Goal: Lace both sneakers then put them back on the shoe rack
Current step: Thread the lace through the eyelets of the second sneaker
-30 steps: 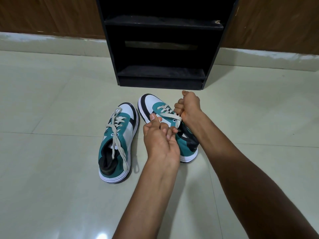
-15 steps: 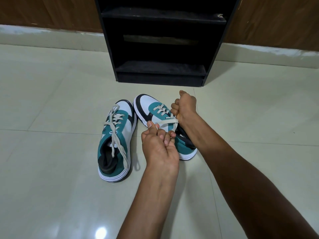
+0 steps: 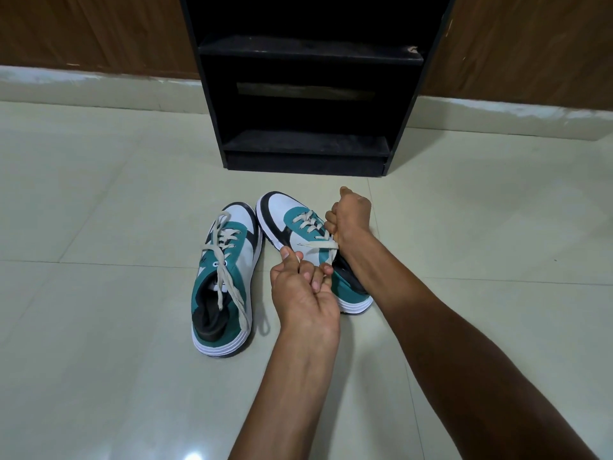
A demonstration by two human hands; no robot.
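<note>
Two teal, white and black sneakers lie on the floor in front of a black shoe rack (image 3: 305, 151). The left sneaker (image 3: 225, 283) is laced, its cream lace ends trailing loose over the heel. The right sneaker (image 3: 292, 224) is tipped toward the left, its heel hidden behind my hands. My left hand (image 3: 303, 290) pinches one end of its cream lace (image 3: 318, 244) near the tongue. My right hand (image 3: 350, 217) is fisted on the other end at the shoe's right side. The lace runs taut between both hands.
The rack has a low bottom shelf (image 3: 305, 144) and a second shelf (image 3: 308, 49) above, both bare. A wood-panelled wall (image 3: 99, 31) with a pale skirting runs behind. Glossy cream floor tiles (image 3: 99, 376) spread all around the shoes.
The two hands have drawn slightly apart, pulling the lace tighter across the right sneaker. The view has shifted a little closer. The left sneaker has not moved.
</note>
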